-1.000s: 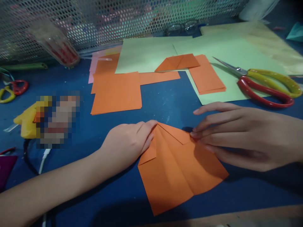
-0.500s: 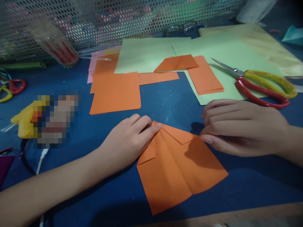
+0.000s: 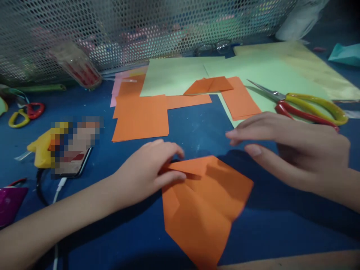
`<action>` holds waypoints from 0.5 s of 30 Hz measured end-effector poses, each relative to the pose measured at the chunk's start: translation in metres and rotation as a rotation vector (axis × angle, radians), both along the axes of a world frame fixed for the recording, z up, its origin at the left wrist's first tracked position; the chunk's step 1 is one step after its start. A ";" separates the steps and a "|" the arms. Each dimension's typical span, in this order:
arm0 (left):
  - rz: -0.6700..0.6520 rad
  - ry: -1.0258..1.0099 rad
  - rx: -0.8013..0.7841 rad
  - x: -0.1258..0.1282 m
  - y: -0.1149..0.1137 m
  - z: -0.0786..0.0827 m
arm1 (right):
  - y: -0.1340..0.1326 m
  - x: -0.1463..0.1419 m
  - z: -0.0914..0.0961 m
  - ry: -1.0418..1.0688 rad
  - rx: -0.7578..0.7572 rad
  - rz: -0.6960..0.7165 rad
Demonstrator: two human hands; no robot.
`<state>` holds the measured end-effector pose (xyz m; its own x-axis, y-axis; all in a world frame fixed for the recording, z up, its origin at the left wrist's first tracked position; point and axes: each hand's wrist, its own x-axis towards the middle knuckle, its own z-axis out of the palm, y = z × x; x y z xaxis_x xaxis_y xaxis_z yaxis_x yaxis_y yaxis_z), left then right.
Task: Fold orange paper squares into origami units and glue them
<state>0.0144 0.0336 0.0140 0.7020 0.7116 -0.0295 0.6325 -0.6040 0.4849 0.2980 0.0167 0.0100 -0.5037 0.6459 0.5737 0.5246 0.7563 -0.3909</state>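
An orange sheet of paper (image 3: 202, 210) with folded-in corners and a crease down its middle lies in front of me, its near tip close to the table's front edge. My left hand (image 3: 157, 168) pinches its upper left corner between thumb and fingers. To the right, my right hand (image 3: 295, 153) hovers apart from the paper, thumb and fingers spread, holding nothing. Behind it are scissors (image 3: 281, 98) with red and yellow handles, partly covered by that hand. A folded orange piece (image 3: 209, 85) rests on orange strips (image 3: 243, 99) and green sheets.
Orange squares (image 3: 142, 120) are stacked beyond my left hand. Large green paper (image 3: 270, 63) spreads at the back. On the left are a phone (image 3: 74, 157) with a white cable, a yellow tool (image 3: 45, 152), more scissors (image 3: 35, 110) and a jar (image 3: 84, 71). A perforated metal screen (image 3: 140, 37) stands behind.
The orange sheet has turned, its folded point swinging left with my left hand on it. My right hand has opened its fingers and come off the sheet. The view has shifted slightly.
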 end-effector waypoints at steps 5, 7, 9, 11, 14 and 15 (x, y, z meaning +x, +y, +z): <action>0.329 -0.154 -0.333 -0.003 0.002 0.005 | 0.006 0.004 -0.013 0.179 -0.264 -0.214; 0.368 -0.243 -0.356 -0.003 -0.001 0.003 | 0.010 0.008 -0.015 0.192 -0.425 -0.219; 0.373 -0.299 -0.254 -0.002 -0.006 -0.001 | 0.012 0.010 -0.014 0.099 -0.560 -0.154; 0.354 -0.329 -0.083 -0.001 -0.011 -0.002 | 0.010 0.012 -0.011 -0.011 -0.631 -0.064; 0.326 -0.346 0.081 0.001 -0.016 -0.001 | 0.004 0.010 -0.008 -0.048 -0.637 0.001; 0.319 -0.341 0.095 0.002 -0.017 0.000 | 0.002 0.009 -0.008 -0.042 -0.632 -0.007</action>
<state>0.0163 0.0162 0.0143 0.4061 0.8816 0.2405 0.6082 -0.4572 0.6489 0.3074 0.0189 0.0018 -0.5121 0.8568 0.0605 0.5529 0.3827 -0.7401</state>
